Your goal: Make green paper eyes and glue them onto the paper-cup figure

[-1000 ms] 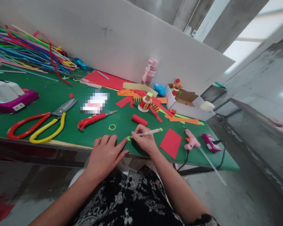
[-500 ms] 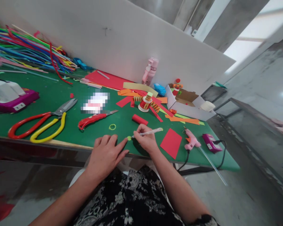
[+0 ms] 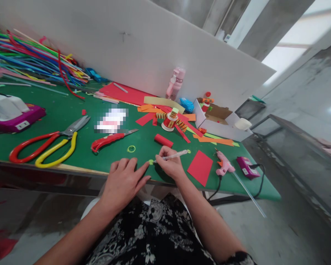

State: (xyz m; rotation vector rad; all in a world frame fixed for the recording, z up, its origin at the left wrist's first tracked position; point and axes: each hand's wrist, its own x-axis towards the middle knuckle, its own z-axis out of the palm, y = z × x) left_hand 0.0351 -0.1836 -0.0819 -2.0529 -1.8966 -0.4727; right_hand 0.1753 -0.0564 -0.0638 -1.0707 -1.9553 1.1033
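My right hand (image 3: pixel 169 163) pinches a clear pen (image 3: pixel 173 156) and holds its tip on a small yellow-green paper piece (image 3: pixel 150 162) at the near edge of the green table (image 3: pixel 71 106). My left hand (image 3: pixel 124 182) lies flat beside it, fingers spread, with a fingertip touching the paper piece. A red paper roll (image 3: pixel 163 140) lies just beyond my right hand. A small yellow-green ring (image 3: pixel 131 148) sits on the table above my left hand.
Large red-and-yellow scissors (image 3: pixel 46 143) and a red utility knife (image 3: pixel 110 138) lie to the left. A red paper square (image 3: pixel 200 167), pink glue gun (image 3: pixel 223 165) and open white box (image 3: pixel 217 123) are on the right. Coloured straws (image 3: pixel 30 59) pile at the far left.
The pen's far end swung slightly up and back down as my right hand worked on the paper piece. My left hand stayed put.
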